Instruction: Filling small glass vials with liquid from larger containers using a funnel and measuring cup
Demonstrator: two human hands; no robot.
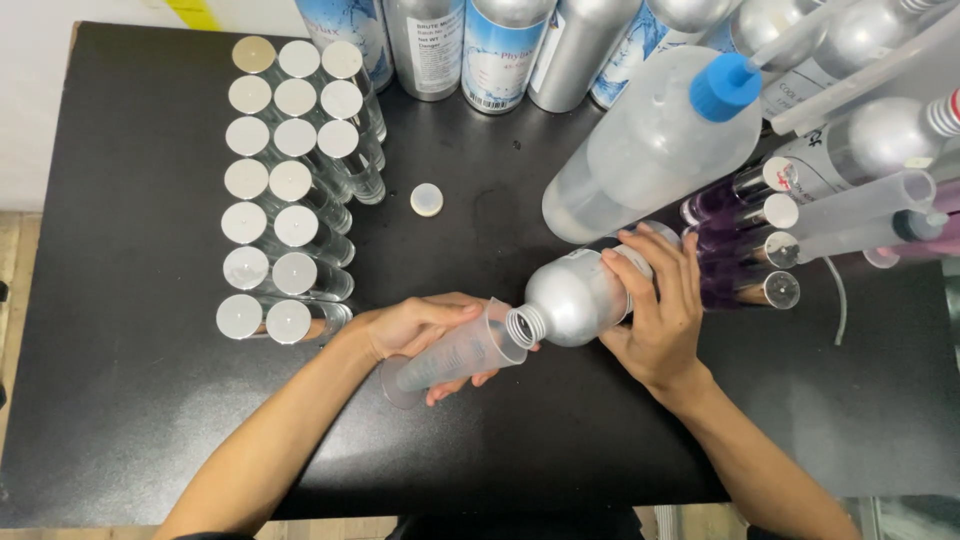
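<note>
Aluminium bottle [580, 297], silver with a threaded open neck, lies tipped toward the left, its mouth at the rim of a clear plastic measuring cylinder [455, 355]. Right hand [660, 310] is wrapped round the bottle's body, fingers closed over its upper side. Left hand [420, 335] is curled round the cylinder, holding it tilted above the black table [120, 400]. Near the left edge stand rows of clear vials with white caps [290, 185]; one loose white cap [427, 200] lies just beside them. Behind are more silver bottles [500, 50], a large translucent bottle with a blue cap [650, 150], and purple-tinted tubes [740, 240] at the right.
</note>
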